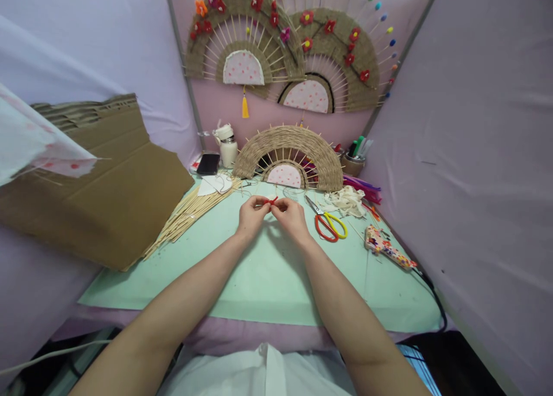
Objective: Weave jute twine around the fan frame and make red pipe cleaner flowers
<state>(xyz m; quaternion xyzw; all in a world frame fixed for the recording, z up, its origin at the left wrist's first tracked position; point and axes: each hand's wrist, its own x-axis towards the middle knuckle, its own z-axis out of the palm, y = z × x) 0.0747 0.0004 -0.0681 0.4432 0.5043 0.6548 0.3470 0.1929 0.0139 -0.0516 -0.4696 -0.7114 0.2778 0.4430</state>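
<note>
A short red pipe cleaner (271, 201), bent into a small shape, is pinched between the fingertips of both hands above the table. My left hand (253, 216) closes on its left side, and my right hand (291, 216) grips the right side, so much of it is hidden. Just beyond the hands stands a half-round woven twine fan (287, 137) with thin sticks poking from its rim and a pink-dotted centre. To the right of my right hand lie scissors (327, 225) with one red and one yellow handle.
A large cardboard sheet (95, 194) and a bundle of thin sticks (185, 217) occupy the left. On the right are crumpled cream cloth (348, 201), purple pipe cleaners (365, 189) and a flowered glue gun (386, 249) with a cord. Behind stand a bottle (228, 149) and pen cup (353, 166).
</note>
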